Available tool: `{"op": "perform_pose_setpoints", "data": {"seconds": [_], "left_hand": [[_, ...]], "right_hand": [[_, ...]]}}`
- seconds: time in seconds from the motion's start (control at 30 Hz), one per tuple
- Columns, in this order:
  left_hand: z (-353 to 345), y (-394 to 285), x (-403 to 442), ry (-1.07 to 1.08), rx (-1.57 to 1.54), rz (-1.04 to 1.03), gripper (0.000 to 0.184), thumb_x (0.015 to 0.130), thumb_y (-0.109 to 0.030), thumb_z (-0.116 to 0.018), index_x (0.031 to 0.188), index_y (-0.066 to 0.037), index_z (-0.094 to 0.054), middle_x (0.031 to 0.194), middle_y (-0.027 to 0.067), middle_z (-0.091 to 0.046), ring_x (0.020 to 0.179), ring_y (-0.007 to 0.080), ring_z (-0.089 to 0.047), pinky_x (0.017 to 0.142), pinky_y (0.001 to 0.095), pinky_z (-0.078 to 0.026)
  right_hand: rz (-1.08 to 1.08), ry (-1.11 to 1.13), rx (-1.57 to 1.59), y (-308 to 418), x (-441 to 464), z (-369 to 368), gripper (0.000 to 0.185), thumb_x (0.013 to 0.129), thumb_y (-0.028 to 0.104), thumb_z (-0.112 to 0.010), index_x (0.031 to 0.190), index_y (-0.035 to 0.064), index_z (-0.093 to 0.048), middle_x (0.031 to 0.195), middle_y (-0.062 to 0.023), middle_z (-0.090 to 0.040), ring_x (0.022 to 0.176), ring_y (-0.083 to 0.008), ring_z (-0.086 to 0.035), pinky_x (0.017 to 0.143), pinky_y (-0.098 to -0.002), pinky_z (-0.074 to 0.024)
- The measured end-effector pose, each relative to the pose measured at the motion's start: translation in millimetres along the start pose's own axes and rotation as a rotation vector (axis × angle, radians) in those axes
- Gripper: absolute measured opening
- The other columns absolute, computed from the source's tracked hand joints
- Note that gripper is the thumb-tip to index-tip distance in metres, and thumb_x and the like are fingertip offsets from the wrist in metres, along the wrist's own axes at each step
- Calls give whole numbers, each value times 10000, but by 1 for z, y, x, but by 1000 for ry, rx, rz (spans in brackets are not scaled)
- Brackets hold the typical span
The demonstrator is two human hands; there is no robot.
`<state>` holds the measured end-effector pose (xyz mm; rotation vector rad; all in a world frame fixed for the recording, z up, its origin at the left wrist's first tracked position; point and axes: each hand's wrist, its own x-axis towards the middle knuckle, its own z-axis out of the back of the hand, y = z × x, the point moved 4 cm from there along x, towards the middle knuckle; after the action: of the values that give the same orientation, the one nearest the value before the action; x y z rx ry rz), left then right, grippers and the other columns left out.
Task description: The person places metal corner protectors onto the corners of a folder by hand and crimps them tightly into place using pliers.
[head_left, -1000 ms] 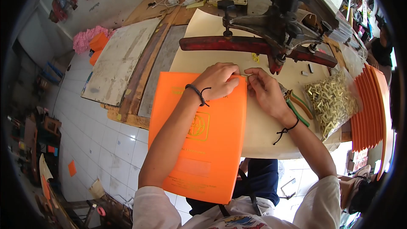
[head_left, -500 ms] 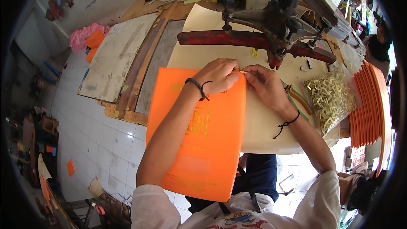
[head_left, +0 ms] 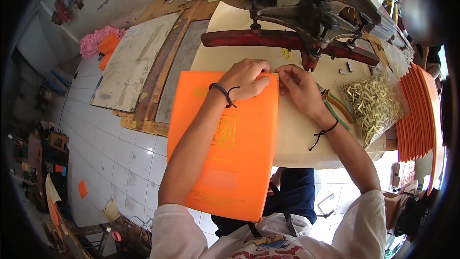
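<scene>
An orange folder (head_left: pixel 254 134) with gold print lies partly on the table, its lower end reaching over the front edge. My left hand (head_left: pixel 247 79) grips the folder's top edge near the right corner, fingers curled over it. Around a small gold metal corner piece (head_left: pixel 275 75) at that corner, the fingertips of my right hand (head_left: pixel 296 86) are pinched. Green-handled pliers (head_left: pixel 338 109) rest just right of my right hand. Beyond them is a clear bag (head_left: pixel 373 105) full of small gold metal pieces.
A black and red press (head_left: pixel 287 41) stands over the paper-covered table (head_left: pixel 306 151). Orange folders (head_left: pixel 414 115) are stacked at the right. A worn board (head_left: pixel 136 62) lies at the left. Yellow scissor-like rings (head_left: pixel 286 53) sit under the press bar.
Both hands and the folder's top edge appear slightly higher in view. The gold corner piece now sits against the folder's corner, and my right fingertips have shifted slightly beside it.
</scene>
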<state>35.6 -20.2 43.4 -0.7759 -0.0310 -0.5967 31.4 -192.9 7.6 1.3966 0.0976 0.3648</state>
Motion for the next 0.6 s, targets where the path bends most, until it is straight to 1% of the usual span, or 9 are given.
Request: {"op": "perform_pose_setpoints", "data": {"seconds": [0.03, 0.13, 0.33, 0.43, 0.53, 0.6], "left_hand": [[1, -1, 0, 9, -2, 19, 232, 846, -175, -572, 909, 48, -567, 755, 183, -600, 649, 297, -580, 598, 394, -454], [-1, 2, -1, -40, 34, -59, 234, 853, -173, -567, 918, 52, -559, 796, 193, -607, 706, 321, -584, 642, 403, -467], [-8, 10, 3, 26, 21, -26, 224, 860, -158, -559, 923, 56, -559, 828, 198, -612, 742, 325, -596, 654, 408, -473], [-11, 13, 5, 37, 41, -45, 220, 858, -152, -559, 913, 61, -561, 816, 201, -610, 730, 329, -595, 650, 406, -471], [-12, 12, 5, 67, 22, -12, 222, 856, -149, -560, 901, 68, -564, 781, 195, -599, 687, 311, -590, 623, 399, -469], [-10, 9, 4, 70, -11, 4, 224, 856, -150, -560, 896, 70, -566, 765, 187, -593, 641, 291, -581, 598, 395, -465]], "right_hand": [[-6, 6, 14, -1, 1, 0, 243, 1010, 178, -560, 1088, -38, -635, 764, -15, -624, 676, -76, -564, 645, -240, -476], [9, 13, -11, 0, 1, 1, 246, 1008, 180, -566, 1072, -44, -644, 769, -11, -628, 675, -71, -559, 646, -238, -474], [31, 36, -87, 1, 2, 2, 252, 1004, 178, -574, 1073, -52, -653, 758, -6, -621, 665, -67, -542, 641, -238, -467], [15, 53, -179, 6, 2, 4, 248, 1001, 171, -573, 1084, -49, -653, 746, -10, -613, 665, -66, -537, 643, -241, -464], [51, 87, -238, 4, 4, 5, 243, 999, 168, -571, 1089, -42, -653, 733, -16, -603, 666, -73, -533, 652, -246, -465], [50, 75, -212, 1, 2, 3, 241, 1000, 165, -565, 1102, -37, -648, 724, -17, -596, 666, -79, -532, 656, -249, -466]]}}
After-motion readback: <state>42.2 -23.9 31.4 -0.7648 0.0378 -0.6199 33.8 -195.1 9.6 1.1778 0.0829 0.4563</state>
